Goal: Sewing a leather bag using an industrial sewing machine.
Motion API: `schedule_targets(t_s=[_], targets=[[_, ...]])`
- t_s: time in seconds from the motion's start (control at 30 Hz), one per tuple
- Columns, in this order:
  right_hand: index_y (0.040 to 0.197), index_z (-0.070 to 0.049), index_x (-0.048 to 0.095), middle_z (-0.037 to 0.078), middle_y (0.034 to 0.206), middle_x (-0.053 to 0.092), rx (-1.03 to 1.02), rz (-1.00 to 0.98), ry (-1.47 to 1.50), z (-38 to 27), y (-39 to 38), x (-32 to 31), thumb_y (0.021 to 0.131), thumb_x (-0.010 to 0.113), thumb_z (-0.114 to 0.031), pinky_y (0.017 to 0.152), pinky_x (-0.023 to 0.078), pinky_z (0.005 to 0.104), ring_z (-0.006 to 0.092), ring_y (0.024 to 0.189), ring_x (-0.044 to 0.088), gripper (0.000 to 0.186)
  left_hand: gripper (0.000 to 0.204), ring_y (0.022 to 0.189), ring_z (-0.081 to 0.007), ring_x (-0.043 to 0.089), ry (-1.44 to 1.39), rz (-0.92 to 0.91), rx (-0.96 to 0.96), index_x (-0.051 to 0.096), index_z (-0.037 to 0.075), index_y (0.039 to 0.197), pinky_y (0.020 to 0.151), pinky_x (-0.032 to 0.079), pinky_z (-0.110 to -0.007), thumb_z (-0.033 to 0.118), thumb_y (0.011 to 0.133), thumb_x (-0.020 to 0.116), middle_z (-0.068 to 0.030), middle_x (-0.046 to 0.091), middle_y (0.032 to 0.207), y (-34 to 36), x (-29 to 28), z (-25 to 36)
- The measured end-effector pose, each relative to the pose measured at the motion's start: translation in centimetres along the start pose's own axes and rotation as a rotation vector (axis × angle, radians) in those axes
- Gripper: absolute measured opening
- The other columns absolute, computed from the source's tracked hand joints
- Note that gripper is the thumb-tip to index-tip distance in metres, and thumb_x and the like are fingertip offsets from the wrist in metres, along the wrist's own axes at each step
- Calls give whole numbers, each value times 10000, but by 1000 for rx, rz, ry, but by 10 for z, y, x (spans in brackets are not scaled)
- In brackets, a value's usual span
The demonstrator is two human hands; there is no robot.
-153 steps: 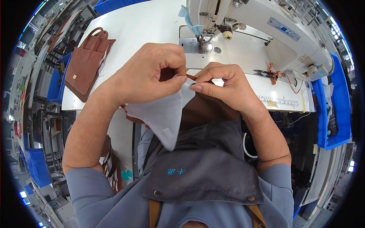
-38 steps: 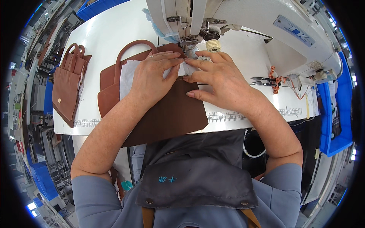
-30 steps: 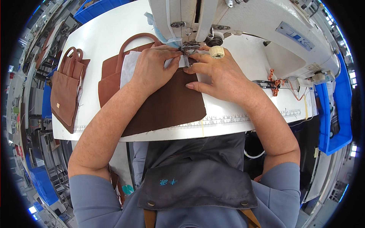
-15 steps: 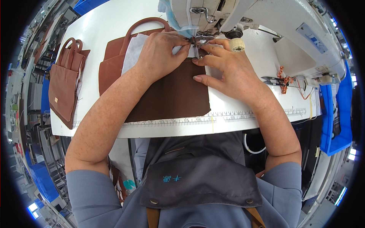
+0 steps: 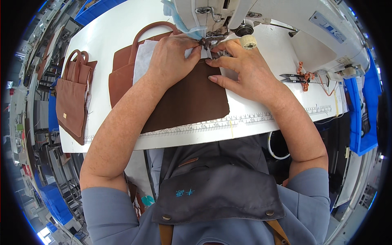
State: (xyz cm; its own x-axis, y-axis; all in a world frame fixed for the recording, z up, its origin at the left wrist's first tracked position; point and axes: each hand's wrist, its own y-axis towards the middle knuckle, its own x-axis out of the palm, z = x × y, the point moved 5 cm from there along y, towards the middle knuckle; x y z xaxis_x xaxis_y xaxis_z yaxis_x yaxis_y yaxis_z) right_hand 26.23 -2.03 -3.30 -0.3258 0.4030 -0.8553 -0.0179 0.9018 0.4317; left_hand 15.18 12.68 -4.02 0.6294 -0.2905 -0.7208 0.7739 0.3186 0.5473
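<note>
A dark brown panel (image 5: 185, 100) lies flat under the sewing machine (image 5: 245, 16), its upper edge at the presser foot (image 5: 210, 42). My left hand (image 5: 173, 59) is closed, thumb and fingers pinched together at that edge, just left of the foot. My right hand (image 5: 245, 71) is spread to the right of the foot, index fingertip on the panel's top edge and thumb on its surface. Beneath my left forearm, white lining (image 5: 143, 59) and a reddish-brown bag piece (image 5: 120, 87) with a looped handle adjoin the panel. What my left fingertips pinch is partly hidden.
A reddish-brown handbag (image 5: 72, 98) lies at the table's left. Black thread snips (image 5: 290, 78) and an orange twisted cord (image 5: 304, 77) lie right of my right hand. A ruler strip (image 5: 196, 127) runs along the front edge. A blue bin (image 5: 361, 118) stands at the right.
The whole view has tilted and shifted slightly. Both hands stay by the presser foot in nearly the same pose, and the panel shows little movement of its own.
</note>
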Motion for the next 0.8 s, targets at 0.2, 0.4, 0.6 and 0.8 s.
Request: schedule_targets(t_s=[0.2,0.4,0.6,0.8], targets=[[1068,-109,796,69,1103,676,-26,32,-27,-3,0,2,842,783,-341,965,435,412,269,1078,595,324,176,809,-352,709,31,-9,-30,786,11,883,750,567,-437,155,835,697,-169,734,851,2,1,-10],[1045,-74,796,57,1033,695,-63,87,-124,-4,6,1,851,769,-371,874,435,391,251,998,592,356,166,785,-371,700,21,18,29,761,3,854,754,567,-450,154,821,702,-190,724,831,10,3,-24],[1057,-90,796,77,948,683,-24,74,-222,1,8,1,867,748,-389,827,441,393,248,937,582,357,185,841,-377,703,99,61,127,733,21,946,786,570,-466,147,813,711,-193,730,873,21,5,-30],[1098,-104,780,74,948,669,-13,89,-234,2,7,0,874,739,-386,834,442,399,245,957,584,362,238,936,-380,704,126,46,91,739,45,1020,833,573,-466,174,820,731,-195,736,965,21,9,-36]])
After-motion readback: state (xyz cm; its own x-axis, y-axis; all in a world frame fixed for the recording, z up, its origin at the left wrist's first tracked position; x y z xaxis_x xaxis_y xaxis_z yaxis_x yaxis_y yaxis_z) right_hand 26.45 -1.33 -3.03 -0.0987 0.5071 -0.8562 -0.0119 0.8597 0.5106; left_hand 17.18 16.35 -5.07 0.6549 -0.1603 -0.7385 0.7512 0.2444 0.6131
